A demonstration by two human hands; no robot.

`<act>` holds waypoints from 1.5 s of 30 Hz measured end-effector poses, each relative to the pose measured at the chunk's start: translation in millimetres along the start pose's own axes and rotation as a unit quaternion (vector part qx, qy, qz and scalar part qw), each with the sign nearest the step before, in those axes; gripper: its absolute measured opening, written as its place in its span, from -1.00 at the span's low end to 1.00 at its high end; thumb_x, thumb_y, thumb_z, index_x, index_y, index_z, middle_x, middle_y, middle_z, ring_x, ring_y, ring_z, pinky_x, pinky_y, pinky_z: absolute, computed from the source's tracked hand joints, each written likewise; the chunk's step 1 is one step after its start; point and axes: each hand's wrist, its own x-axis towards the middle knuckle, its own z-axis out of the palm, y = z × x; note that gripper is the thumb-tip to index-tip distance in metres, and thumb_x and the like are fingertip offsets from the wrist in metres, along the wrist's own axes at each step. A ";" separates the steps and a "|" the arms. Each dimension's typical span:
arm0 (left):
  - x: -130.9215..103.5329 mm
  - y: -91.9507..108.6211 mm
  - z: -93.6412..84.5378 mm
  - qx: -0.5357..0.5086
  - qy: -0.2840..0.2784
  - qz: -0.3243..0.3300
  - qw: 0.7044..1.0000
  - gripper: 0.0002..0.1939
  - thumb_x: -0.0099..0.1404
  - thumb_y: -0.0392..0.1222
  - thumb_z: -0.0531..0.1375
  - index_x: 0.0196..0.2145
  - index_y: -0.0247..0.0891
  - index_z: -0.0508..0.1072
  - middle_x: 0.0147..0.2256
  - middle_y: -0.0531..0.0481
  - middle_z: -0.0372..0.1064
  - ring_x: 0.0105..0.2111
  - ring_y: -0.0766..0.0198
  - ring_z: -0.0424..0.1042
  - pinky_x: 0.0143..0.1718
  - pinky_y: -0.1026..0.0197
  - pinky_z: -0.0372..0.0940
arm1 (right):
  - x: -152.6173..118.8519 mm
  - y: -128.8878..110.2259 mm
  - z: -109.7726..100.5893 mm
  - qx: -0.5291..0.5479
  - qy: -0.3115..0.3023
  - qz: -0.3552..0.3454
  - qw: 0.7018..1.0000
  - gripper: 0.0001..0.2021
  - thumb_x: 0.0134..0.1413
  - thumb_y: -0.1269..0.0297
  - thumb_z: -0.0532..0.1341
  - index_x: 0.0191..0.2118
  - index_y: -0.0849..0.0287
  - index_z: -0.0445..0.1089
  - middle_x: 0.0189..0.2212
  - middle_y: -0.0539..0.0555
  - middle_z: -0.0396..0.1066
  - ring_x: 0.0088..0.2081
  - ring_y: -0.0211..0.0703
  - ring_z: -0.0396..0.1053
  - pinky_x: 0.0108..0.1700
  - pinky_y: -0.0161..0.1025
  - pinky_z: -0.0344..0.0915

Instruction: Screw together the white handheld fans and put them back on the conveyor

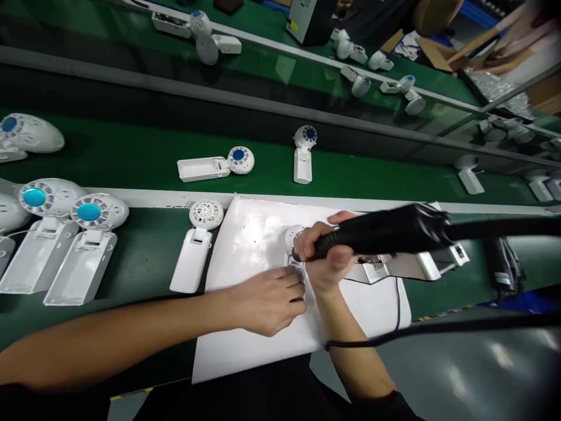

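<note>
My right hand is wrapped round a black electric screwdriver, its cable running off to the right. The tool's front end points down and left at a small white device with a round vented head, lying on the white mat. Its tip is hidden behind my fingers. My left hand, fingers curled, grips the lower part of that device and covers most of it. A white metal-like fixture with a black edge lies behind and right of my right hand.
At the left, several white devices with blue discs stand close together. A white device with a lattice head lies beside the mat. More devices lie on the green belt beyond the white rail. Another black tool is at the right.
</note>
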 end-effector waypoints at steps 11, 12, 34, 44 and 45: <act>-2.9 0.4 3.4 -0.005 -0.006 0.002 1.000 -0.89 0.51 -0.15 0.31 -0.17 -0.23 0.51 -0.16 -0.10 0.54 -0.05 -0.03 0.45 0.19 -0.09 0.28 | -6.6 -3.0 -3.7 -0.044 0.016 -0.010 0.999 -0.46 0.32 -0.35 0.34 0.10 -0.04 0.33 -0.63 -0.25 0.29 -0.71 -0.30 0.11 -0.63 -0.31 0.16; -2.7 0.8 2.8 -0.004 -0.009 0.002 1.000 -0.90 0.52 -0.16 0.31 -0.17 -0.23 0.51 -0.17 -0.11 0.53 -0.07 -0.03 0.44 0.17 -0.09 0.29 | -2.5 -13.0 -10.0 -0.062 0.031 -0.045 0.997 -0.44 0.34 -0.41 0.29 0.11 -0.07 0.32 -0.63 -0.26 0.27 -0.73 -0.28 0.11 -0.65 -0.30 0.18; -0.5 1.6 0.8 0.002 -0.012 -0.005 1.000 -0.89 0.51 -0.16 0.32 -0.19 -0.23 0.51 -0.19 -0.09 0.48 -0.12 0.01 0.42 0.06 -0.02 0.26 | 0.3 -29.4 -17.1 -0.041 0.081 -0.054 0.994 -0.51 0.35 -0.35 0.30 -0.01 -0.05 0.28 -0.64 -0.26 0.26 -0.74 -0.27 0.07 -0.66 -0.31 0.20; -0.4 1.4 0.5 0.012 -0.015 -0.004 1.000 -0.87 0.51 -0.14 0.32 -0.20 -0.22 0.51 -0.20 -0.10 0.47 -0.14 0.02 0.41 0.02 -0.02 0.26 | -2.2 -17.1 -22.4 -0.047 0.101 -0.039 0.993 -0.52 0.36 -0.38 0.25 -0.03 -0.08 0.25 -0.65 -0.29 0.21 -0.75 -0.28 0.06 -0.65 -0.32 0.21; -0.6 1.7 0.1 0.013 -0.017 -0.003 1.000 -0.87 0.52 -0.14 0.32 -0.21 -0.22 0.51 -0.20 -0.10 0.47 -0.15 0.02 0.41 0.01 -0.01 0.26 | -0.6 -23.3 -26.3 -0.053 0.106 -0.054 0.992 -0.51 0.36 -0.39 0.24 -0.02 -0.08 0.26 -0.65 -0.28 0.22 -0.75 -0.27 0.06 -0.65 -0.32 0.22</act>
